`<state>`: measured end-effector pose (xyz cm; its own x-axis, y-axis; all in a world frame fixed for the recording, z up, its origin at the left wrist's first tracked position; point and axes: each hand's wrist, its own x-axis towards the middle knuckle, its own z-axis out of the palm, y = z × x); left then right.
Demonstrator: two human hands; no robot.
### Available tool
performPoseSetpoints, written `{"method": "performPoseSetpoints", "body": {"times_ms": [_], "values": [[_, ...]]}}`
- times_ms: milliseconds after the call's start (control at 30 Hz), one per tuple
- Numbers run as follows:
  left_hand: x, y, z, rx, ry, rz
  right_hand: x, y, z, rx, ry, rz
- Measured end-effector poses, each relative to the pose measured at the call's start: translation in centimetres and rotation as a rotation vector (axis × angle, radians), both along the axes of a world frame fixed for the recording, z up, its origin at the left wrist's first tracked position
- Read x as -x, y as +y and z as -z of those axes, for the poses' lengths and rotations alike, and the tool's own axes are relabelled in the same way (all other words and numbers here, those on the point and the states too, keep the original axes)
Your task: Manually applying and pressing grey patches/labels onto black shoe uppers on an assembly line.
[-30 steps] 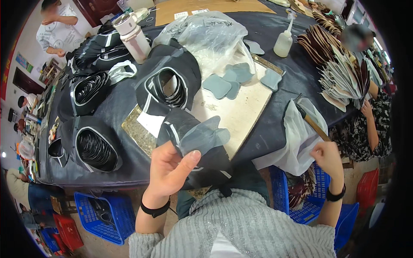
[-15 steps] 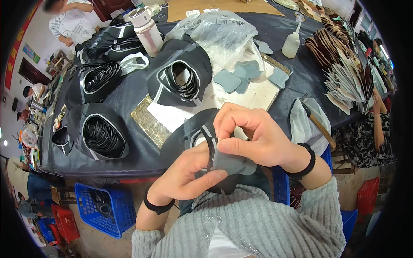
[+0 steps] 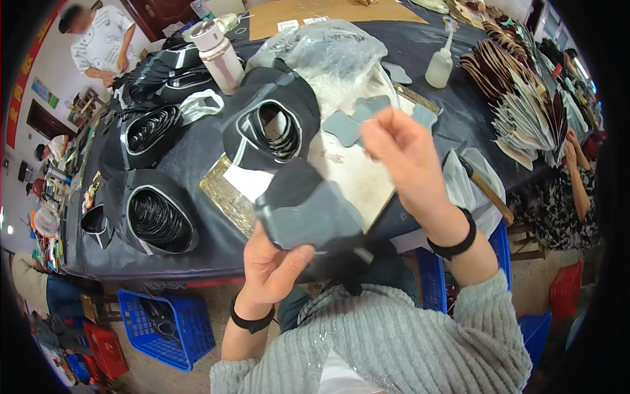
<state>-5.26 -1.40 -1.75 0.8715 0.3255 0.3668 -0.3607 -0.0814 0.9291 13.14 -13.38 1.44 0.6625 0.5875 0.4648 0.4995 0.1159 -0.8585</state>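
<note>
Head view: hands [image 3: 272, 266] [image 3: 410, 157] apart, left clamped on gray piece [image 3: 308, 220], right's grip unclear, blocking patches [image 3: 340, 127] beside bag [image 3: 318, 52].

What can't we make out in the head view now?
Head view:
Left hand: some fingers hidden behind grey patch and black piece.
Right hand: fingertips blurred; can't tell if they pinch anything.
Plastic bag: contents obscured by creased film.
Blue basket behind right forearm: mostly hidden by it and sleeve.

This is a workshop, with stacks of cut pieces [image 3: 159, 220] and a hammer [image 3: 489, 194] on a long bench [image 3: 459, 118].
</note>
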Motion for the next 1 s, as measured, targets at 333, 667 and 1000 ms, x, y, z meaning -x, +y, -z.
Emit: {"method": "performPoseSetpoints", "body": {"times_ms": [333, 667, 1000], "values": [[-0.7, -1.5, 0.0, 0.885, 0.029, -0.15, 5.5, -0.8, 1.7, -0.035, 0.598, -0.371], [-1.0, -1.6, -0.8, 0.609, 0.02, -0.294, 5.8, -0.9, 1.9, -0.085, 0.708, -0.419], [-0.1, -0.8, -0.2, 0.203, 0.021, -0.198, 4.1, -0.7, 1.2, 0.025, 0.612, -0.474]]}}
